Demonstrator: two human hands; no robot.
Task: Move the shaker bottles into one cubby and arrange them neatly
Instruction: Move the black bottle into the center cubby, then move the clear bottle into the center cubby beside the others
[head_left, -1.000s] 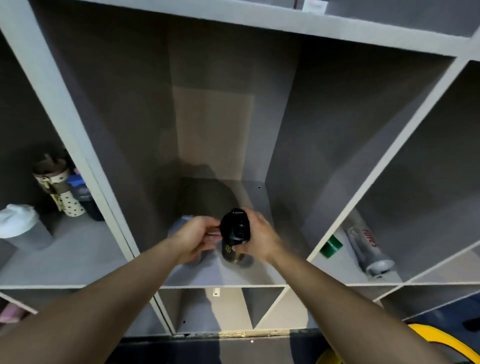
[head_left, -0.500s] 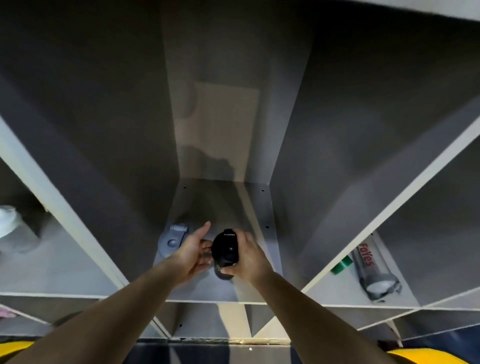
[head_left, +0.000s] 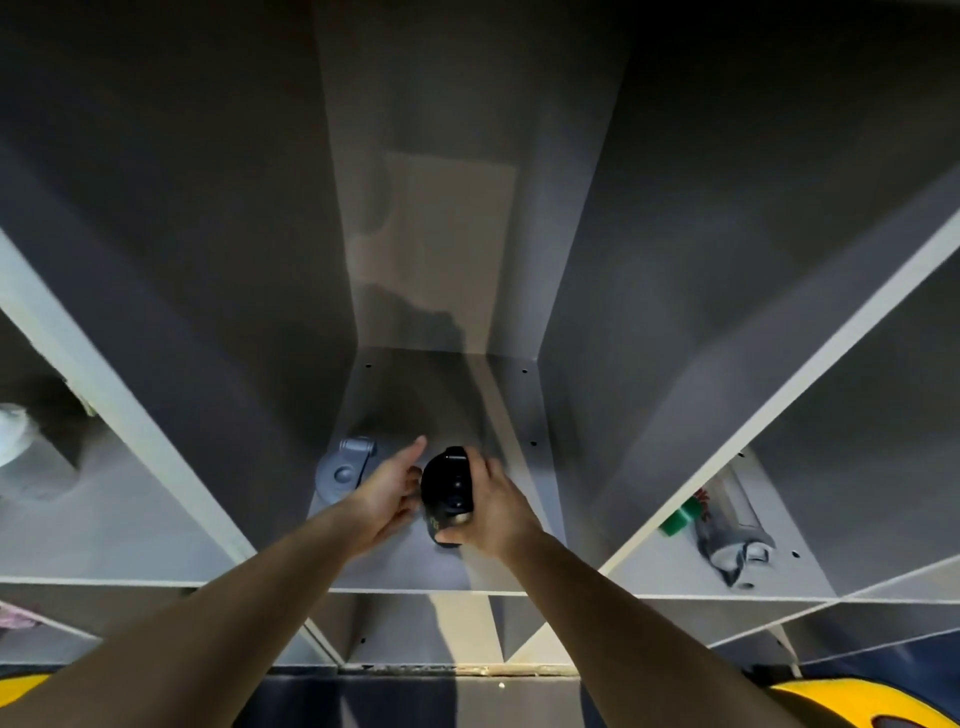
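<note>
1. The scene is dim; most walls of the middle cubby (head_left: 519, 395) are dark grey, and the picture becomes almost black toward 12 and 1 o'clock.
2. A pale, warm patch of light lies on the back wall near the centre, with a soft hand-like shadow at its lower edge.
3. The black bottle (head_left: 448, 491) shows small glossy reflections on its lid.
4. Straight shelf edges bend and spread outward at 3, 9 and 6 o'clock: this is wide-angle distortion.
5. The lying bottle (head_left: 730, 525) at 4 o'clock and the white object (head_left: 13, 434) at 9 o'clock look smeared and soft.
6. Both forearms are slightly blurred near the bottom edge.
</note>
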